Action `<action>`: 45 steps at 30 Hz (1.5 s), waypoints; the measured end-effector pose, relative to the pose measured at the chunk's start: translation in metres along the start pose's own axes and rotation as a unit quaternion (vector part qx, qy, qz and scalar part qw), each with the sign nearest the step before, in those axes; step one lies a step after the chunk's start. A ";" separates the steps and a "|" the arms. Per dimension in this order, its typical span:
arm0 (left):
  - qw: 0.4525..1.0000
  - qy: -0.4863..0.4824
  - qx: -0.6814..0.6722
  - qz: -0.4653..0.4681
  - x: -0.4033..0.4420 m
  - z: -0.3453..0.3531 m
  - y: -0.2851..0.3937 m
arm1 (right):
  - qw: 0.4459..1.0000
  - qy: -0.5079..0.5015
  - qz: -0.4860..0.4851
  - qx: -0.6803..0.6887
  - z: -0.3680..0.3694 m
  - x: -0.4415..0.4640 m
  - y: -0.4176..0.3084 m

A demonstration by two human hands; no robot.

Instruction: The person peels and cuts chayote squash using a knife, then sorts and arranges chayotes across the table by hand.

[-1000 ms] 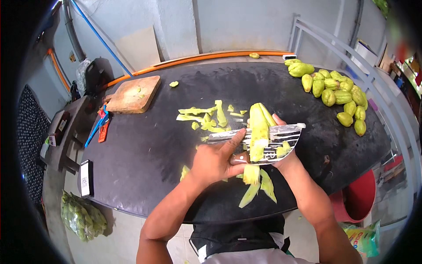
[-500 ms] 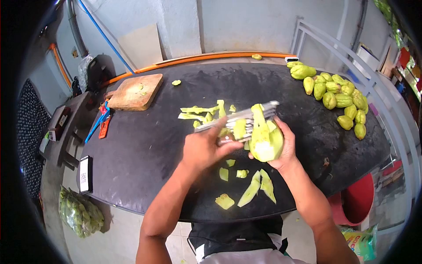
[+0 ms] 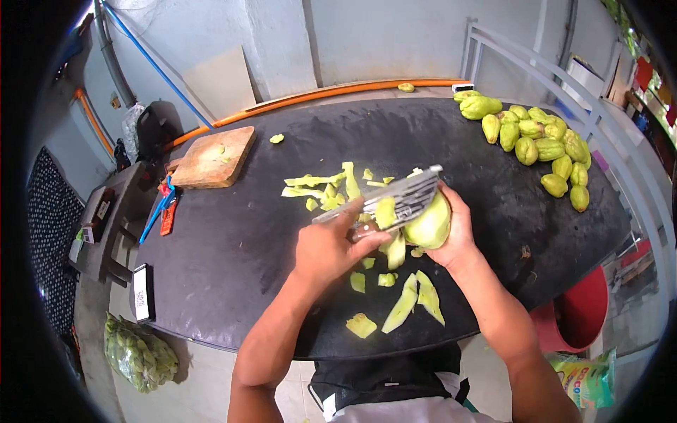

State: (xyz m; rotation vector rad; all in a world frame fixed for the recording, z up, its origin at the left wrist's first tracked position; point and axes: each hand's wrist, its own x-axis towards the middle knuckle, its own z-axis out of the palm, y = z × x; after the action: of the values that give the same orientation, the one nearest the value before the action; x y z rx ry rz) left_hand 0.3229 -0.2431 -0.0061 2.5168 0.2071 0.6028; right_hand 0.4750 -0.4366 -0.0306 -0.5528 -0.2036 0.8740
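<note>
My left hand [image 3: 328,247] is closed around the handle of a knife [image 3: 417,192], its broad metal blade striped and partly blurred. Green peel clings to the blade. My right hand [image 3: 455,229] grips a pale, peeled-looking chayote [image 3: 430,224] from its right side. The blade lies across the fruit's upper left; whether it cuts in cannot be made out. Just below the blade is a strip of peel [image 3: 395,251]. More peel strips [image 3: 314,182] lie beyond my left hand, and flat peel pieces [image 3: 402,303] rest nearer the table's front edge.
Whole chayotes [image 3: 536,141] are heaped at the table's [image 3: 211,275] back right, beside a metal railing [image 3: 557,67]. A wooden cutting board [image 3: 214,156] lies back left, near an orange-handled tool [image 3: 168,217]. A phone-like device [image 3: 142,292] sits at the left edge. A red bucket [image 3: 585,310] stands below right.
The long peel strip that hung over the front of the chayote is off it, and a strip now shows below the blade. The chayote has turned in my right hand. The view shifted slightly.
</note>
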 end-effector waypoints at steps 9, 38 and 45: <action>0.969 0.056 0.038 0.239 -0.011 0.010 0.018 | 0.999 -0.020 0.016 0.033 -0.006 0.002 0.008; 0.967 0.048 0.044 0.247 -0.013 0.004 0.013 | 0.996 -0.014 -0.054 -0.074 0.006 -0.002 0.012; 0.976 0.040 0.014 0.211 -0.011 0.001 0.011 | 0.989 -0.027 -0.079 -0.122 0.009 -0.003 0.018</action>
State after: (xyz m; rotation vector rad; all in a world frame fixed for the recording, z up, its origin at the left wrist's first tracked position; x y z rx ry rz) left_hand 0.3139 -0.2557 -0.0048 2.5806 -0.3029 0.8719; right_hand 0.4573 -0.4260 -0.0328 -0.7308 -0.4031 0.7143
